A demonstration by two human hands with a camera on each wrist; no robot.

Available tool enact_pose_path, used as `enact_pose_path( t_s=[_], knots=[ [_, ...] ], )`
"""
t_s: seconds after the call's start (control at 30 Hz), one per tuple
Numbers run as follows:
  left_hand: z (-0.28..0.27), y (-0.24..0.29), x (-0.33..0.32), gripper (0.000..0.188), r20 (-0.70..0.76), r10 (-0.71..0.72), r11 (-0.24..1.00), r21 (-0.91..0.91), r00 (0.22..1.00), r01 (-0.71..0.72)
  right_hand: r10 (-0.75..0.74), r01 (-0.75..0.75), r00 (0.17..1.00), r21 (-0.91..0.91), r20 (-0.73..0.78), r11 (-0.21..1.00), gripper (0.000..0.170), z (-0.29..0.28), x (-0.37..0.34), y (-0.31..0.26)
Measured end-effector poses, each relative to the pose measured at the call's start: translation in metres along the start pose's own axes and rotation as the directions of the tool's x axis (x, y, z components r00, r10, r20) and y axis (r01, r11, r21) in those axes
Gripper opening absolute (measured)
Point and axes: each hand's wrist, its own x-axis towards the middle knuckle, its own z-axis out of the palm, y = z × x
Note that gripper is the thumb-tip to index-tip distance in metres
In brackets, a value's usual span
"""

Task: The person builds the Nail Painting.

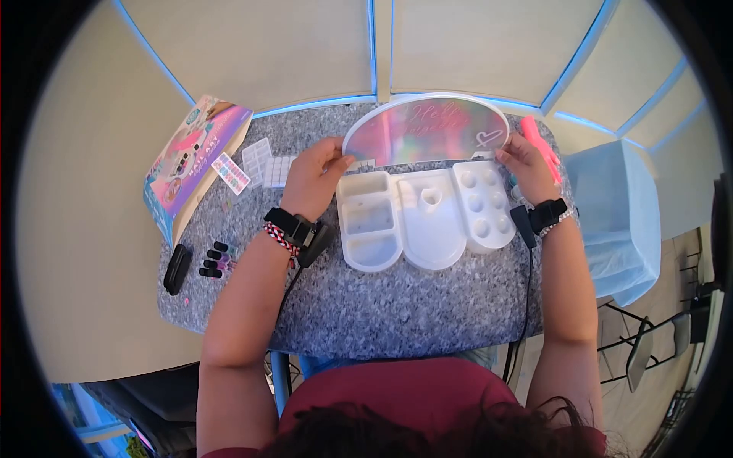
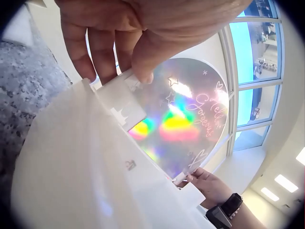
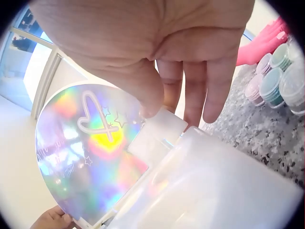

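Both hands hold a half-round iridescent panel (image 1: 427, 130) with a white rim and script upright at the back edge of a white moulded tray (image 1: 433, 237). My left hand (image 1: 314, 174) pinches its lower left corner between thumb and fingers. At the lower right corner the right hand (image 1: 528, 164) pinches it. In the left wrist view the thumb of the left hand (image 2: 143, 38) lies on the panel (image 2: 186, 114) beside a white tab. A similar tab (image 3: 157, 133) shows under the right hand (image 3: 152, 57) in the right wrist view.
A colourful box (image 1: 195, 160), a sticker sheet (image 1: 230, 174) and clear cases (image 1: 258, 159) lie at the left. Small bottles (image 1: 217, 261) and a black case (image 1: 177, 269) are nearer. A pink hand form (image 1: 540, 145) and lidded jars (image 3: 272, 85) are at the right.
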Motion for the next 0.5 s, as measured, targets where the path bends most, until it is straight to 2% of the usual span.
enact_pose_path(
  t_s=[0.07, 0.2, 0.27, 0.33, 0.4, 0.5],
  knots=[
    [0.000, -0.008, 0.001, 0.024, 0.006, -0.015, 0.998, -0.059, 1.000, 0.015, -0.008, 0.008, 1.000, -0.001, 0.022, 1.000, 0.016, -0.001, 0.001, 0.007],
    [0.005, -0.026, 0.003, 0.022, -0.028, -0.049, 0.982, -0.183, 0.998, 0.043, 0.077, -0.082, 0.995, 0.081, 0.056, 0.993, 0.016, 0.001, 0.004, 0.006],
    [0.003, -0.034, 0.007, 0.022, 0.033, -0.100, 0.969, -0.225, 0.994, 0.105, 0.116, -0.123, 0.991, 0.108, 0.069, 0.986, 0.016, 0.004, 0.003, 0.003],
    [0.004, -0.036, 0.006, 0.022, 0.014, -0.086, 0.969, -0.233, 0.996, 0.087, 0.076, -0.077, 0.997, 0.079, 0.021, 0.994, 0.009, 0.007, 0.005, 0.008],
    [0.005, -0.032, 0.003, 0.022, -0.005, -0.069, 0.969, -0.239, 0.998, 0.066, 0.087, -0.088, 0.995, 0.028, 0.039, 0.996, 0.010, 0.005, 0.004, 0.008],
    [0.001, -0.023, -0.002, 0.020, -0.057, -0.048, 0.992, -0.120, 0.997, 0.041, 0.092, -0.091, 0.994, -0.015, 0.061, 0.996, 0.007, 0.003, 0.000, 0.011]
  ],
)
